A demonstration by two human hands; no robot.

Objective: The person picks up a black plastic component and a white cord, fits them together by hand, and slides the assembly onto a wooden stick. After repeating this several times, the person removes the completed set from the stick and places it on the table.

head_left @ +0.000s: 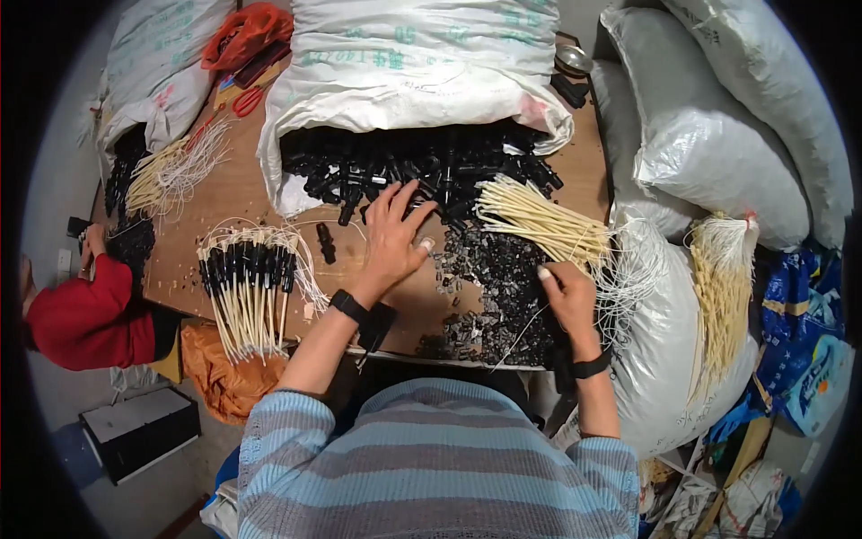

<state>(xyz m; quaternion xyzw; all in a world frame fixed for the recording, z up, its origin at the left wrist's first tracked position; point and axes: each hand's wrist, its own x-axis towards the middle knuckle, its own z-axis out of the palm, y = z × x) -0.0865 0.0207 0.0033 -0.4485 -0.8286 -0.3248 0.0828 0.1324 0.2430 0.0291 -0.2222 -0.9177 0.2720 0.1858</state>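
Observation:
My left hand [395, 241], fingers spread, reaches to the near edge of a heap of black plastic tubular parts [359, 171] spilling from a white woven sack [413, 81]. I see nothing held in it. My right hand [571, 304] is curled at the right edge of a pile of small dark, shiny pieces [507, 278]; its fingertips are mostly hidden. From beneath it a thin white cord [519, 338] trails toward the table's front edge. Just beyond it lies a bundle of cream sticks [543, 225] with white cords. A single black part [326, 242] lies left of my left hand.
At left, a row of cream sticks with black parts fitted [251, 287] overhangs the table edge. Farther back are another stick bundle [162, 184] and red scissors [248, 101]. Full sacks [709, 153] crowd the right. A person in a red sleeve [99, 310] works at far left.

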